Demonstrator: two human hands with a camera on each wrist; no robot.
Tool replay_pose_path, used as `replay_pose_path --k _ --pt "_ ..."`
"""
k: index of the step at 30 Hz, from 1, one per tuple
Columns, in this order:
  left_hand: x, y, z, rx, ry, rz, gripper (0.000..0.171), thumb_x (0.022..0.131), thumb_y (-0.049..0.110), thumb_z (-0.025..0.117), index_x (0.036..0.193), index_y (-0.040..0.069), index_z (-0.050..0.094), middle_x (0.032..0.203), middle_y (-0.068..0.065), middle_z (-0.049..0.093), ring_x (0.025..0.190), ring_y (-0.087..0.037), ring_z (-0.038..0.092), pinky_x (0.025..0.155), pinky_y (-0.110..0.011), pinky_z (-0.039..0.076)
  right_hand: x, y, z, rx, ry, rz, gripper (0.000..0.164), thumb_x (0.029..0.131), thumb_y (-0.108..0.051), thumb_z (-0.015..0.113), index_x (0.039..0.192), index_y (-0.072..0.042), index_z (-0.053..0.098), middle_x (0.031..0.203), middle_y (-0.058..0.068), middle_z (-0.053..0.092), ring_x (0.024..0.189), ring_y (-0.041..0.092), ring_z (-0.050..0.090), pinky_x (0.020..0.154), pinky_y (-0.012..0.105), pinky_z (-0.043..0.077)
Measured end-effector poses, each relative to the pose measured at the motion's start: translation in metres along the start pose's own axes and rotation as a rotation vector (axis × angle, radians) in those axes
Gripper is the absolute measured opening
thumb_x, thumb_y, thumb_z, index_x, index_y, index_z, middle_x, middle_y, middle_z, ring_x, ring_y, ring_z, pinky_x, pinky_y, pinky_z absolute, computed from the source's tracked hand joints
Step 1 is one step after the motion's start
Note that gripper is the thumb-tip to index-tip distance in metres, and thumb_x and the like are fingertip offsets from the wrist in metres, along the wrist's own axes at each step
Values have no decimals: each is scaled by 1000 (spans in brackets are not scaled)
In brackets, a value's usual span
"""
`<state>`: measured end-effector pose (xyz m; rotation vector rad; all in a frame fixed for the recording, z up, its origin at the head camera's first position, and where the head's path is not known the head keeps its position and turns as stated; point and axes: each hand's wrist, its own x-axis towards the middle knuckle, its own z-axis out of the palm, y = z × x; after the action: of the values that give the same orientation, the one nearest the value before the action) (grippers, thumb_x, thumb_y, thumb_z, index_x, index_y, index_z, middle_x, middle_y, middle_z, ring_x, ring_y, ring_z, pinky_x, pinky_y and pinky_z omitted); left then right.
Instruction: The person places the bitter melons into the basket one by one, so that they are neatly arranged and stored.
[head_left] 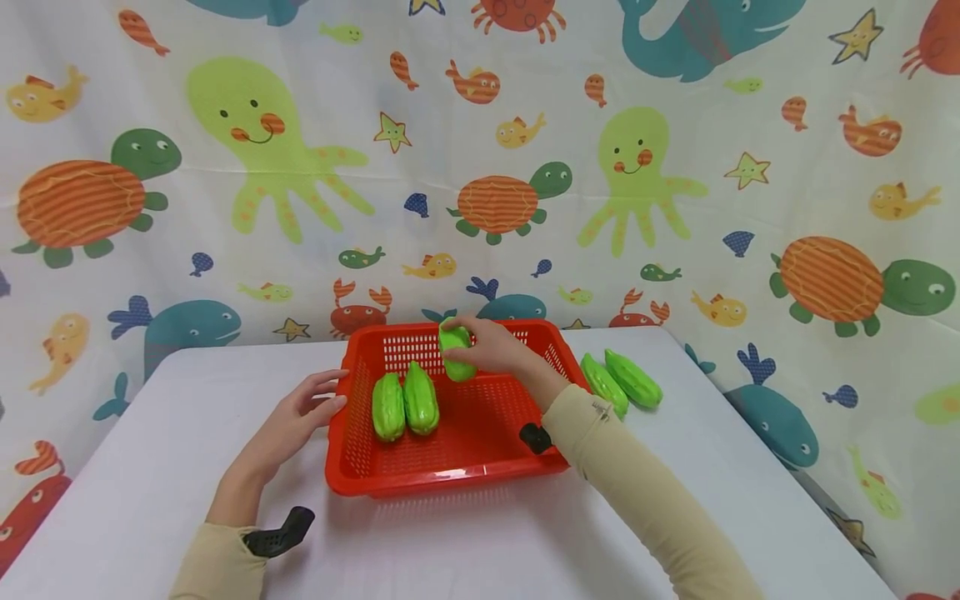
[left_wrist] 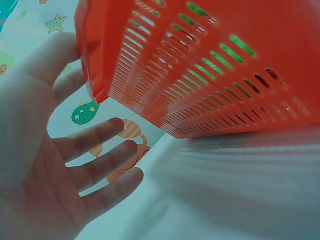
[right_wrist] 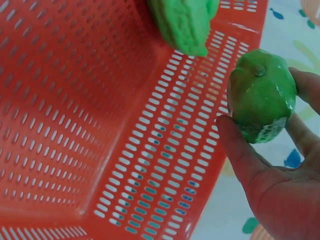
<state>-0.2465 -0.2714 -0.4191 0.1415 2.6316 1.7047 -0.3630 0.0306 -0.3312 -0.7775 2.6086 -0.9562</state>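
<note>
A red plastic basket (head_left: pixel 450 477) with slotted walls stands on the white table. My right hand (head_left: pixel 491 346) pinches a green bitter melon (head_left: pixel 456 354) over the basket's far side. In the right wrist view, the held bitter melon (right_wrist: pixel 262 95) shows its stem end between thumb and fingers. Two more bitter melons, one (head_left: pixel 387 408) beside the other (head_left: pixel 422 402), lie in the basket's left part. At the basket's left rim, my left hand (head_left: pixel 300 412) has its fingers spread and mostly straight. In the left wrist view, its upper digits reach the red rim (left_wrist: pixel 95 55).
Two bitter melons, one (head_left: pixel 604 383) nearer the basket and one (head_left: pixel 633 379) farther right, lie on the table (head_left: pixel 675 467). Behind the table hangs a curtain (head_left: pixel 465 150) printed with sea animals.
</note>
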Motion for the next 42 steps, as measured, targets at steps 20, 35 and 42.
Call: replay_pose_path --k 20,35,42 --pt "3 -2 2 -13 -1 -10 65 96 46 58 150 20 33 148 -19 38 124 -40 50 92 -50 52 2 10 17 -69 -213 115 37 88 -31 73 122 -23 61 121 1 57 112 20 50 93 37 49" --pt "5 -1 0 -10 0 -5 65 96 46 58 150 21 33 147 -18 39 124 -39 50 91 -50 52 6 14 29 -141 -254 100 49 86 -30 75 130 -19 57 124 2 56 115 21 49 101 42 45" --pt "4 -2 -1 -13 1 -10 65 96 46 58 151 21 33 147 -18 39 124 -39 50 92 -50 52 9 13 33 -227 -318 96 52 87 -32 73 134 -20 54 130 3 56 120 21 48 107 43 40"
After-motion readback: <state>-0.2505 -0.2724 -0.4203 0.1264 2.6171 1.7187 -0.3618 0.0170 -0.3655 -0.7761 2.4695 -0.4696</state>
